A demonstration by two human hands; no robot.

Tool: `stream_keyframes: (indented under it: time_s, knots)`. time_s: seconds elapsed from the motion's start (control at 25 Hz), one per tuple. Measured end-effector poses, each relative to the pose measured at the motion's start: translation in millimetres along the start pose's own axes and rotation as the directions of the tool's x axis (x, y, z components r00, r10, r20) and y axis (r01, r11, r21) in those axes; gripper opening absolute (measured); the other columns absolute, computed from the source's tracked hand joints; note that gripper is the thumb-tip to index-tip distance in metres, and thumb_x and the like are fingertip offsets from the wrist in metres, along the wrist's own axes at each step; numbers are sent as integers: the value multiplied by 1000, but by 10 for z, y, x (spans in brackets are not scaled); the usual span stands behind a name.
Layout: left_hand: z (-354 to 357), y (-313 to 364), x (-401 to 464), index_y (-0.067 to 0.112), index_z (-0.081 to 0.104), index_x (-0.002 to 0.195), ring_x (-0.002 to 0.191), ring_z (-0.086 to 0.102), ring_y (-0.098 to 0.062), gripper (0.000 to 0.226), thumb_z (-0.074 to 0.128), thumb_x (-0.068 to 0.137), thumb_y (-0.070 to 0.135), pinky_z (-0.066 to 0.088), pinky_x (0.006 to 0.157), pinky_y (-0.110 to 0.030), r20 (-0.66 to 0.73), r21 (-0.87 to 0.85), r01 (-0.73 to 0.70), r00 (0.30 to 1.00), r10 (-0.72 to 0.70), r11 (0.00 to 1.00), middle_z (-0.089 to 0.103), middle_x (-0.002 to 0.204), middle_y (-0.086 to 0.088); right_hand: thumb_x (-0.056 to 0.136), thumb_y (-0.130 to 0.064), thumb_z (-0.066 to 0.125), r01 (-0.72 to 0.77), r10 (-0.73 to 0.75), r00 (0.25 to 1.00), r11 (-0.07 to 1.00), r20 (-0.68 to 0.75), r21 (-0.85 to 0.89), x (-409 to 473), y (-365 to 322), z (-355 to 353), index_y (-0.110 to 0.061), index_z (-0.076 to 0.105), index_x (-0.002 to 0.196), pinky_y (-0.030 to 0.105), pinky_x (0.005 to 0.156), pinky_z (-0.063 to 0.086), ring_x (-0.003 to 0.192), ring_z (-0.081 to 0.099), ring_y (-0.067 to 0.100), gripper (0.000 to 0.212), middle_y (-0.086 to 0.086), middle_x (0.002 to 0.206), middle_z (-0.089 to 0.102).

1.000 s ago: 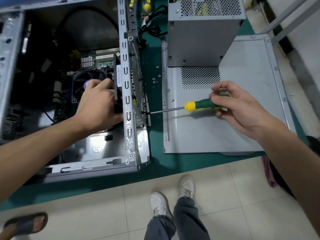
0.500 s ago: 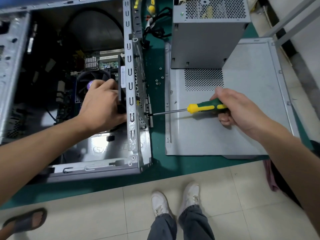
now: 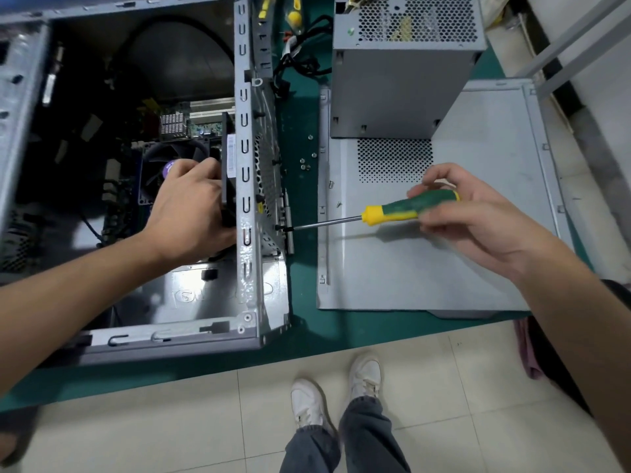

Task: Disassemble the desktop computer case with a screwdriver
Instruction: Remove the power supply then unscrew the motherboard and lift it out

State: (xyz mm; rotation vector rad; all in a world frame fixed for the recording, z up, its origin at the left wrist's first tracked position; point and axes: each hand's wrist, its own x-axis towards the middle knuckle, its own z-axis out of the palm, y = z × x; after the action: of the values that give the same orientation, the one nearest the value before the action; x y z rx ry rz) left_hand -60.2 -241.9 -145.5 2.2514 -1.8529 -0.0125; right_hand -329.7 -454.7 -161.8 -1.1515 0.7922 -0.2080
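The open grey steel computer case [image 3: 252,268] lies on the green bench mat [image 3: 304,206], its interior facing up; the left hand [image 3: 191,213] reaches inside and curls around the black rear fan block [image 3: 228,172] that sits against the perforated back wall, thumb and fingers clasping its edge, just beside the round black cooler fan with a purple centre label [image 3: 167,165]; the right hand [image 3: 478,220] grasps the green-and-yellow-handled screwdriver [image 3: 406,208], fingertips pinching the handle from above and thumb beneath; its bare metal shaft runs level across the mat, and the tip meets a small dark screw [image 3: 280,228] on the outside of the case's back wall, low on the perforated grille; right of the case, well apart from it, the detached flat grey side panel [image 3: 495,199] lies on the mat with the boxy grey power supply unit [image 3: 403,80] standing on its far end; a few loose silver screws [image 3: 305,163] rest on the mat between case and panel; black cables [image 3: 300,66] trail from the power supply toward the case; below the bench edge, white shoes [image 3: 307,401] stand on pale floor tiles.
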Motion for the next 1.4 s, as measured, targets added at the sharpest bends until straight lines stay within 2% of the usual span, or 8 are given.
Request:
stream_keyframes:
  time_s: [0.2, 0.36, 0.56, 0.76, 0.92, 1.12, 1.28, 1.4]
  knots:
    - [-9, 13, 9, 10, 60, 55, 71, 31, -20, 42, 44, 74, 44, 25, 72, -39, -27, -17, -11, 1000, 11, 1000, 53, 59, -14, 96, -39, 56, -112, 97, 992, 968, -78, -224, 46, -31, 49, -17, 57, 93, 28, 51, 37, 56, 42, 17, 22, 3, 78, 49]
    - [4, -4, 3, 11, 61, 58, 71, 33, -18, 42, 43, 74, 45, 25, 73, -38, -6, -8, 3, 1000, -3, 1000, 56, 61, -13, 83, 9, 59, -13, 13, 999, 1000, 34, 13, 44, -87, 3, -21, 57, 97, 25, 67, 52, 79, 57, 15, 33, 3, 100, 57]
    - [1, -15, 4, 12, 64, 60, 74, 34, -19, 44, 43, 73, 48, 25, 74, -38, 12, 0, 11, 1000, -11, 1000, 58, 63, -13, 98, -42, 52, -120, 87, 990, 931, -109, -344, 55, -36, 77, -17, 59, 94, 31, 51, 42, 54, 45, 17, 26, 7, 83, 49]
    - [15, -19, 5, 11, 64, 61, 74, 34, -18, 45, 44, 74, 49, 25, 75, -38, 8, 1, 14, 1000, -14, 1000, 58, 62, -13, 83, 5, 63, 36, -35, 999, 999, 38, -18, -6, -22, 4, -22, 60, 97, 21, 69, 53, 78, 59, 11, 30, 2, 102, 57]
    - [6, -8, 10, 11, 62, 59, 73, 34, -18, 43, 43, 75, 46, 25, 73, -37, 3, -12, 6, 1000, -6, 1000, 57, 62, -13, 93, -40, 61, -78, 57, 996, 937, -72, -340, 32, 22, 46, -23, 62, 93, 31, 55, 48, 62, 53, 15, 17, 5, 91, 53]
    - [16, -12, 2, 10, 63, 60, 74, 35, -19, 44, 43, 75, 47, 25, 74, -38, 5, -12, 8, 1000, -8, 1000, 57, 63, -13, 83, 4, 65, 82, -81, 997, 992, 13, -96, 23, 45, -10, -24, 61, 99, 24, 74, 50, 84, 57, 14, 33, -1, 102, 58]
    - [11, -20, 2, 11, 65, 61, 75, 35, -20, 46, 44, 75, 49, 26, 75, -38, 8, -11, 5, 1000, -5, 1000, 58, 64, -13, 95, -38, 59, -9, -10, 998, 946, -59, -323, 48, 89, 52, -23, 63, 93, 31, 57, 48, 64, 55, 14, 16, 6, 89, 56]
    - [18, -21, 4, 11, 64, 61, 74, 34, -19, 45, 44, 74, 49, 26, 74, -38, 3, -15, 6, 1000, -6, 1000, 57, 64, -13, 99, -18, 55, 24, -63, 994, 930, -93, -367, 49, 90, 47, -28, 63, 93, 27, 54, 41, 61, 49, 12, 14, -3, 84, 57]
